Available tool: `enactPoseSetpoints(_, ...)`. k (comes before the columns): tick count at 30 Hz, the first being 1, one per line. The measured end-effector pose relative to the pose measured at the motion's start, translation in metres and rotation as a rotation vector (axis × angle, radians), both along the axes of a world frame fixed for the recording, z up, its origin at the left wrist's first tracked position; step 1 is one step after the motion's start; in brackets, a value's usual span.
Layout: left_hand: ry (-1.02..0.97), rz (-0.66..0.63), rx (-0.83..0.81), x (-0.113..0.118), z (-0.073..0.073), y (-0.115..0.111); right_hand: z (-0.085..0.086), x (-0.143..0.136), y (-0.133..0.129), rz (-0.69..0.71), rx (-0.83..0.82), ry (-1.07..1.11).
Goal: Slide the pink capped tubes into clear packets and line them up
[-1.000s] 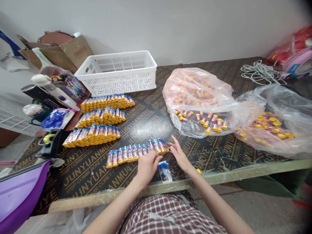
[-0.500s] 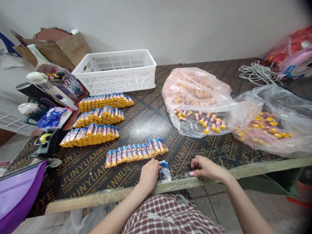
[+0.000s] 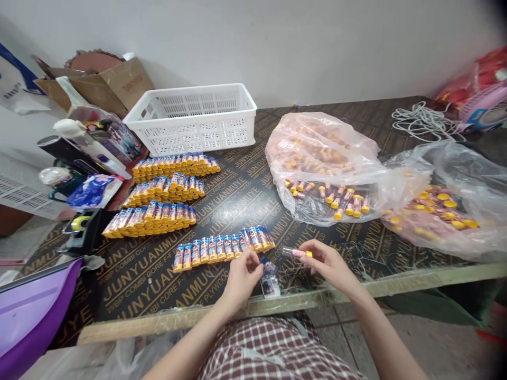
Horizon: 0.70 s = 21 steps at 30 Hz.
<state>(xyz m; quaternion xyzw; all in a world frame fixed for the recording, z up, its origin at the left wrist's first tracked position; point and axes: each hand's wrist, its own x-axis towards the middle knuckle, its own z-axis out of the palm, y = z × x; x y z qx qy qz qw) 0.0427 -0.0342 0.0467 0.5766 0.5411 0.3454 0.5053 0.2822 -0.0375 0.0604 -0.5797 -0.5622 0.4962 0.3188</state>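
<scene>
Holding a small clear tube (image 3: 297, 253) with a yellow cap, the right hand (image 3: 329, 262) hovers just above the worktop (image 3: 237, 195), its fingers (image 3: 312, 248) pinched around the tube, which lies roughly level and points toward the left hand. The left hand (image 3: 242, 273) sits close by, fingers curled and pinching the top of a small blue printed sleeve (image 3: 270, 278) whose lower end rests near the worktop's front edge. Just beyond both hands lies a row of wrapped tubes (image 3: 224, 246), side by side, blue-labelled with yellow ends. Further back on the left three longer rows of wrapped tubes (image 3: 162, 195) lie one behind another, and behind those stands a white slotted basket (image 3: 194, 119). To the right, a clear plastic bag (image 3: 320, 163) holds many unwrapped yellow-capped tubes, some spilling at its open mouth; a second bag (image 3: 447, 206) of the same lies beside it, nearer the right edge. A tape dispenser (image 3: 81, 229) sits at the left edge of the worktop, a cardboard box (image 3: 106, 84) stands at the far left by the wall, and a coil of white cord (image 3: 420, 119) lies at the far right.
</scene>
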Motion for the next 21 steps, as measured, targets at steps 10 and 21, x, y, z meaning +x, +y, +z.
enactPoseSetpoints(10,-0.683,0.393,-0.308,-0.011,0.019,0.046,0.010,-0.062,0.000,-0.268,0.422,0.223)
enactPoseSetpoints(21,-0.737,0.642,-0.337,-0.012,0.021,0.047,0.008,-0.071,-0.010,-0.228,0.680,-0.059)
